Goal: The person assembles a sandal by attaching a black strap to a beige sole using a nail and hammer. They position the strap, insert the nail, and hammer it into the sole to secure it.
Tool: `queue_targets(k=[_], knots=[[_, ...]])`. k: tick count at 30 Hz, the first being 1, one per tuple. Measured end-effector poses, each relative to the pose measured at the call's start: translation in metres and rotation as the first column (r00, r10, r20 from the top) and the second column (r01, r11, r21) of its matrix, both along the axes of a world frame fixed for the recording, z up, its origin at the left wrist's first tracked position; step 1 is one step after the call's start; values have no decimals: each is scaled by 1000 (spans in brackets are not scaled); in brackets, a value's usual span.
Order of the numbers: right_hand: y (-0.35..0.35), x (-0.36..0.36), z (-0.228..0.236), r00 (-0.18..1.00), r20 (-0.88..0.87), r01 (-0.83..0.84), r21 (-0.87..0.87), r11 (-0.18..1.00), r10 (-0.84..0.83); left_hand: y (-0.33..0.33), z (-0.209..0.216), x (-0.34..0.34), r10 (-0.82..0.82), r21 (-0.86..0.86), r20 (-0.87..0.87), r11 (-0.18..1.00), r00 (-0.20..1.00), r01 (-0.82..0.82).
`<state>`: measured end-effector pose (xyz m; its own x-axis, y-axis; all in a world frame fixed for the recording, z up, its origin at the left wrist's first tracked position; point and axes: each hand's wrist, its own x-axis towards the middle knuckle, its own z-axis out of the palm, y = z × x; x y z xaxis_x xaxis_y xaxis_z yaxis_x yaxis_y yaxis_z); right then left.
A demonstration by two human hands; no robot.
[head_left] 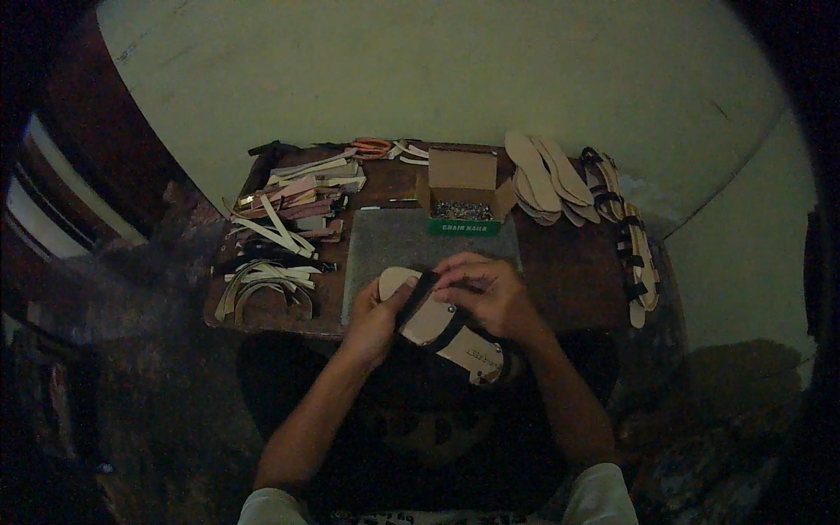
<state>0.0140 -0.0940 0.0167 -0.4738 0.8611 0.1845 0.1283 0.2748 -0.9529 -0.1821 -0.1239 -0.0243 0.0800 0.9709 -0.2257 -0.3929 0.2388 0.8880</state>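
A tan sandal [428,322] with black straps is held over the table's front edge, slanting down to the right. My left hand [378,318] is closed around its upper left edge, thumb lying on top beside the front strap. With bent fingers, my right hand [486,293] pinches at the upper end of that black strap [416,299]; whether a small piece is also between the fingertips cannot be made out. Small shiny studs dot the side of the sandal. Part of its right edge is hidden by my right hand.
Beyond the sandal, a grey mat [385,241] carries an open cardboard box [464,229] of small nails. Bundled strips [302,206] and curved pale strips [267,282] lie left. Loose soles [549,175] and a row of strapped sandals [632,249] line the right side. Orange-handled scissors [371,147] lie behind.
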Motion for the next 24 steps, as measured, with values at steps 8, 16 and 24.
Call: queue_targets(k=[8,16,24], knots=[[3,-2,-13,997,25,69,23,997,-69,-1,5,1,5,29,-75,1000,997,-3],[2,-6,-20,994,-16,105,-35,994,-106,-1,-2,1,-10,-6,-64,1000,998,10],[2,-6,-17,994,-4,109,7,994,-109,-4,4,4,26,43,-129,999,991,-21]])
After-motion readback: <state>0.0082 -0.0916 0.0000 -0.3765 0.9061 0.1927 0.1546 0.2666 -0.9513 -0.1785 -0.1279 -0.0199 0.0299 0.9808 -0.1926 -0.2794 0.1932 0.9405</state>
